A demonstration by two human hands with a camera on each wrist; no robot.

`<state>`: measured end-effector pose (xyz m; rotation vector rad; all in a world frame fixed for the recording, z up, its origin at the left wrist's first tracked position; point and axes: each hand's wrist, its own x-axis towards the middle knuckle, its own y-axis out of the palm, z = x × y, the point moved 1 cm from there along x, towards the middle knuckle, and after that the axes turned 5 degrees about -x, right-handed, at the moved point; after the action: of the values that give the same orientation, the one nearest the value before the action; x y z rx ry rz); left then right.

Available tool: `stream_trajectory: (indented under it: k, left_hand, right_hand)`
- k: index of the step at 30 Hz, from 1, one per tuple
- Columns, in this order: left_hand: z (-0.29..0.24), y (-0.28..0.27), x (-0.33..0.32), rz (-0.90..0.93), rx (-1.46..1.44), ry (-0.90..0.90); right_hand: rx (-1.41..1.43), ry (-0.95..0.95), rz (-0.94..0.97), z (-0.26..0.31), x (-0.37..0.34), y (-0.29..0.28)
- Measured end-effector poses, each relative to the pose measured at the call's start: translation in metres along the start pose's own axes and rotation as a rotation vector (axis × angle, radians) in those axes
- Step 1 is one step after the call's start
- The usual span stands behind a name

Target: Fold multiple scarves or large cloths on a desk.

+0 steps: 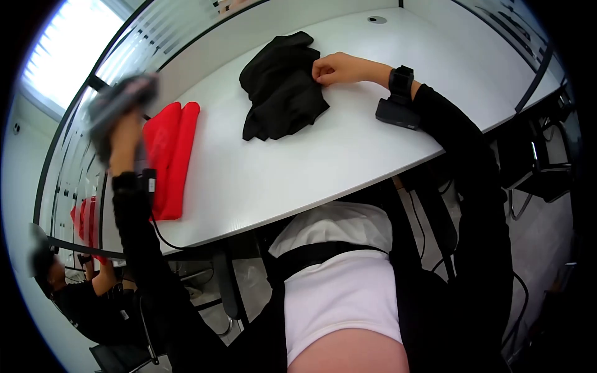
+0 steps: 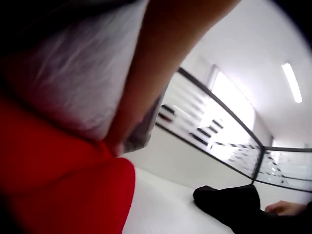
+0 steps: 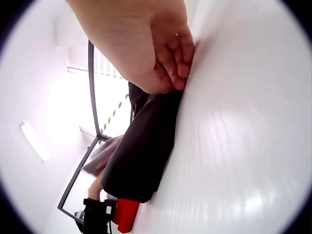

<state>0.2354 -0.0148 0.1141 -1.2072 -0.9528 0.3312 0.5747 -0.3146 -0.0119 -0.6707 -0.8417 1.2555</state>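
A crumpled black cloth garment (image 1: 283, 87) lies on the white table. My right hand (image 1: 341, 68) is at its right edge, and in the right wrist view the thumb and curled fingertips pinch the black fabric close to the tabletop. At the far left, my left hand (image 1: 126, 127) is raised and holds a grey, soft-looking bundle (image 1: 102, 115), blurred in the head view. In the left wrist view the grey bundle (image 2: 83, 73) looks pale and creased, and hangs just over a folded red cloth (image 2: 73, 195). The left fingers are mostly hidden.
The folded red cloth (image 1: 169, 161) lies on the table's left side. Low partitions with striped glass (image 1: 134, 53) border the table (image 1: 236, 186). A black cable (image 1: 163, 236) runs from the left wrist. Another person (image 1: 81, 298) sits beyond the left partition; a chair (image 1: 541, 161) stands right.
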Motion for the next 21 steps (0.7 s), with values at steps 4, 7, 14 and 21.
stream_trajectory:
  k: [4, 7, 14, 21]
  left_hand:
    - [0.014, 0.104, 0.021, 0.366, 0.075, 0.24]
    - [-0.037, 0.077, 0.001, 0.426, 0.227, 0.276]
    - [-0.175, 0.101, -0.057, 0.366, -0.652, 0.681]
    - [-0.172, 0.111, -0.062, 0.457, -1.188, 0.356]
  right_hand:
    - [-0.003, -0.043, -0.044, -0.002, -0.001, 0.004]
    - [-0.026, -0.011, -0.017, -0.001, -0.001, 0.005]
    - [0.02, -0.061, -0.045, 0.02, -0.009, 0.008]
    - [0.218, -0.174, 0.058, 0.038, -0.001, 0.022]
